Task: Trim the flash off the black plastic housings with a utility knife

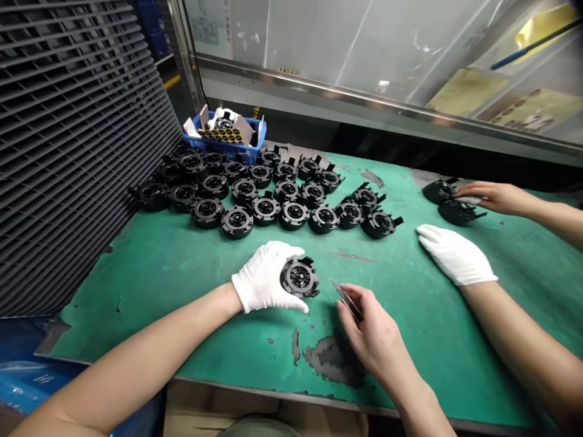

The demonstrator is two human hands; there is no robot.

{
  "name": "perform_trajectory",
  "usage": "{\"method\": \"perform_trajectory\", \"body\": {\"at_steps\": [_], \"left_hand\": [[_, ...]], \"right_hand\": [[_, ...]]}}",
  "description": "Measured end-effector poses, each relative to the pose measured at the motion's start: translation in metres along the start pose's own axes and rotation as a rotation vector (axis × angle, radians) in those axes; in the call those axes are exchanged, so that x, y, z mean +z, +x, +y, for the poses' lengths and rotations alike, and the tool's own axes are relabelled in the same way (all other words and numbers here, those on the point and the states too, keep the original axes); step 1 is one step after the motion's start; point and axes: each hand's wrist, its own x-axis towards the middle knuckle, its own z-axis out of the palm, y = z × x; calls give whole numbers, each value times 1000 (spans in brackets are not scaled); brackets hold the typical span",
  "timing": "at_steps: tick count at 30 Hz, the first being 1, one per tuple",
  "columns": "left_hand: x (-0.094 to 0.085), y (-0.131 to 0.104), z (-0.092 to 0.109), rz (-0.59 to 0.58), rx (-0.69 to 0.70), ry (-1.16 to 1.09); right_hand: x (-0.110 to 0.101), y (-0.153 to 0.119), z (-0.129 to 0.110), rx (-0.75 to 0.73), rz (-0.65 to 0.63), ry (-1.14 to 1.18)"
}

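Observation:
My left hand (pixel 268 277), in a white glove, is wrapped round the left side of a round black part (pixel 300 277) whose slotted face points up. Bare, my right hand (pixel 371 325) is closed round a thin metal tool (pixel 348 301), perhaps a blade or tweezers. The tool's tip points up and left, a short gap from the black part. Beyond both hands, several similar black parts (pixel 237 221) stand in rows on the green mat (pixel 182 328).
At the right, a co-worker's gloved hand (pixel 455 255) lies on the mat, and their bare hand (pixel 496 197) touches two black parts (pixel 458 211). A blue bin (pixel 221 147) stands at the back. Black slatted racks (pixel 77 139) rise at the left. The mat has torn patches.

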Motion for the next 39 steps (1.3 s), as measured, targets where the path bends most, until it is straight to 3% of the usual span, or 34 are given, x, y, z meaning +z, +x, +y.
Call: {"method": "perform_trajectory", "body": {"at_steps": [3,11,16,21,39], "left_hand": [[-3,4,2,-116,72,9],[-7,3,12,-276,-22,176],[0,-4,8,-237,97,134],[-1,-2,15,-308,70,178],[-4,3,21,-341,90,174]], "right_hand": [[-2,-2,3,-113,-47,-37],[-9,1,-3,-307,-81,-172],[-9,-1,-11,-375,-26,-365],[-4,-7,-21,-356,-34,-508],[-34,37,-4,-757,-213,-497]]}}
